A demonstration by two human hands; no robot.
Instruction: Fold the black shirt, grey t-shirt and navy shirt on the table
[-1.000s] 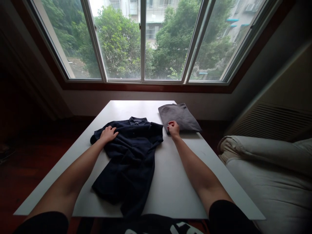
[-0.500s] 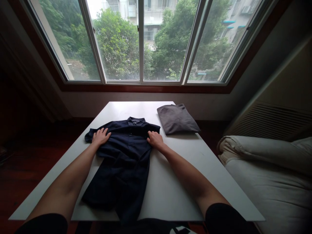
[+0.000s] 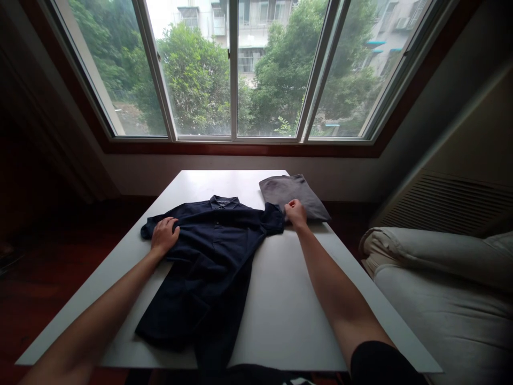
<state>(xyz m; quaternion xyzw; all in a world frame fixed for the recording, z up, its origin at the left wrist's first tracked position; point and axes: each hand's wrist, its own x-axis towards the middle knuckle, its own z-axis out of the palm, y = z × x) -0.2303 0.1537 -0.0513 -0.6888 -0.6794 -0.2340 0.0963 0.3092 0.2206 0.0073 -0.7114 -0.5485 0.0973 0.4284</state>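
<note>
A dark navy short-sleeved polo shirt (image 3: 214, 256) lies front up on a white table (image 3: 288, 299), its collar toward the window and its hem near me. The lower part is creased and gathered. My left hand (image 3: 164, 235) rests flat on the shirt near the left sleeve, fingers extended. At the outer end of the right sleeve, my right hand (image 3: 296, 213) is closed, its fingertips pinched at the sleeve's edge; the exact grip is small and hard to see. Just behind that hand lies a folded grey garment (image 3: 290, 188), partly covered by it.
The grey garment slightly overhangs the table's right edge. A pale sofa (image 3: 436, 289) stands to the right of the table. Beyond the far edge is a wall with a wide sliding window (image 3: 234, 80). A curtain (image 3: 60, 117) hangs at the left.
My right hand has moved right and slightly away from me, and the right sleeve now spreads farther out toward the grey garment. My left hand stays on the shirt's left side.
</note>
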